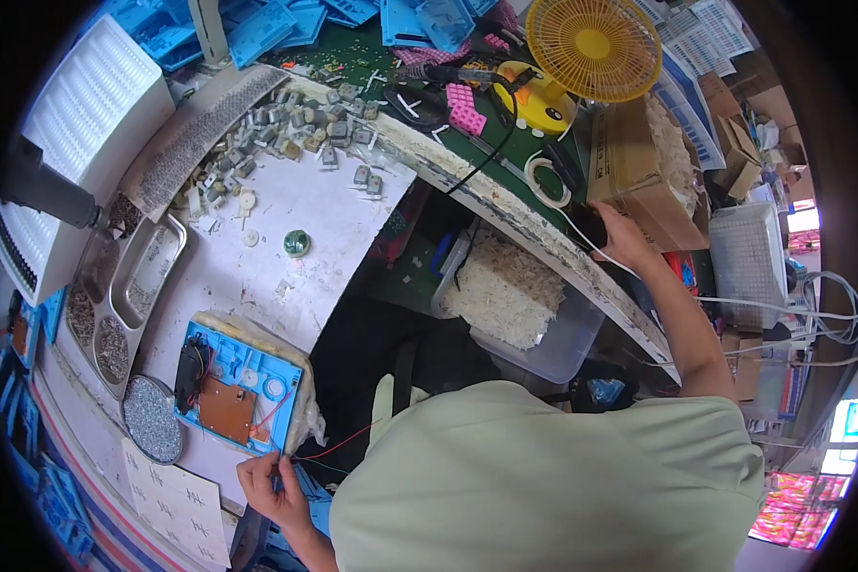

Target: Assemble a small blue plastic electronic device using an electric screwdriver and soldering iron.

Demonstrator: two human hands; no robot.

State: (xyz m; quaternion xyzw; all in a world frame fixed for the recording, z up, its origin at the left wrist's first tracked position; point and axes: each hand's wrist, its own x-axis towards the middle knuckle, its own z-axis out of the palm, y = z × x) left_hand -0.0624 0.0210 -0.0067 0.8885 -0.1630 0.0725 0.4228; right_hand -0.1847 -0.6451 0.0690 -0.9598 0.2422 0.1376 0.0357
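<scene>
My left hand [273, 488] pinches thin red and black wires [326, 452] at the near edge of the white worktop [286, 229]. The wires run from a blue plastic housing [241, 384] that lies open on the worktop with a brown circuit board and a black part inside. My right hand [616, 234] reaches far out to the right and grips a dark object [586, 226] with a white cable, next to a cardboard box [639, 176]. My pale green shirt fills the lower middle.
A metal tray [129, 296] with small parts and a round lid of screws [153, 419] lie left. Small grey components [286, 129] are heaped at the back. A yellow fan [593, 46], a clear bin of white pieces [515, 296], stacked blue housings [286, 24].
</scene>
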